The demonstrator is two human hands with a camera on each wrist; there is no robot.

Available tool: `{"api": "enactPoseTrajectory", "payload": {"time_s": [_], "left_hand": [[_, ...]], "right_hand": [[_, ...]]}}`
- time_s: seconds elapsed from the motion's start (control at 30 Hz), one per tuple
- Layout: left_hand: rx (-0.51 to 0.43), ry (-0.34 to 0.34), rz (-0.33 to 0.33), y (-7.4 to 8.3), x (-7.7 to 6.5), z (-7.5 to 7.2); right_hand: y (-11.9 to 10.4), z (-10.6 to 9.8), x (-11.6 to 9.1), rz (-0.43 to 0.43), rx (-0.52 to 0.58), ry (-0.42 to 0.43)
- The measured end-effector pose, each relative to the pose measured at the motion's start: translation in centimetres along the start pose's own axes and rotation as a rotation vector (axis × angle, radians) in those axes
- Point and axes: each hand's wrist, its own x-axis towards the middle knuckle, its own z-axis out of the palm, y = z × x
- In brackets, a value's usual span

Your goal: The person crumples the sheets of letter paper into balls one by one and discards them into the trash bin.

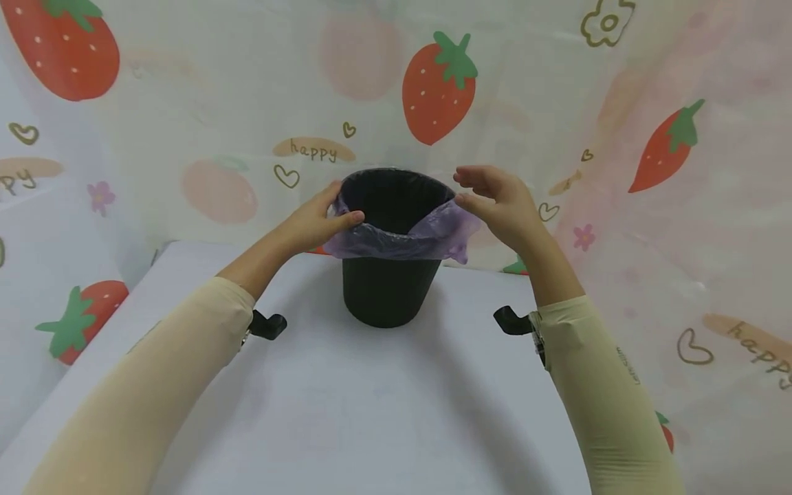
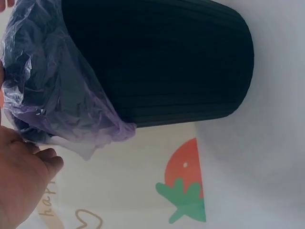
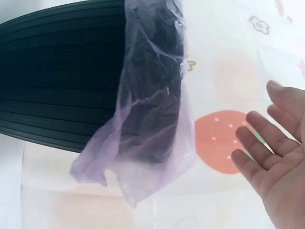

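A black trash bin stands upright on the white table. Its rim is lined with a translucent purple trash bag, folded down around the outside and hanging lower at one corner on the right. My left hand grips the bagged rim on the left, with the thumb along the near edge; the left wrist view shows its fingers curled at the bag's edge. Just off the opposite side of the rim is my right hand, holding nothing. The right wrist view has its fingers spread apart from the bag.
The white table extends toward me from the bin. Close behind the bin hangs a curtain printed with strawberries, hearts and lettering, which continues along both sides. A black wrist camera mount juts inward from the left sleeve, another from the right.
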Motion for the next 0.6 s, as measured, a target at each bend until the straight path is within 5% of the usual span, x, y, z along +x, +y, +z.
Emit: {"api": "enactPoseTrajectory", "payload": {"time_s": [0.4, 0.6], "left_hand": [[-0.048, 0.143, 0.094, -0.4, -0.9, 0.3], [-0.034, 0.2, 0.125, -0.1, -2.2, 0.2]], "right_hand": [[0.5, 0.6, -3.6, -0.018, -0.041, 0.038], [1.3, 1.2, -5.3, -0.099, -0.037, 0.065]]}}
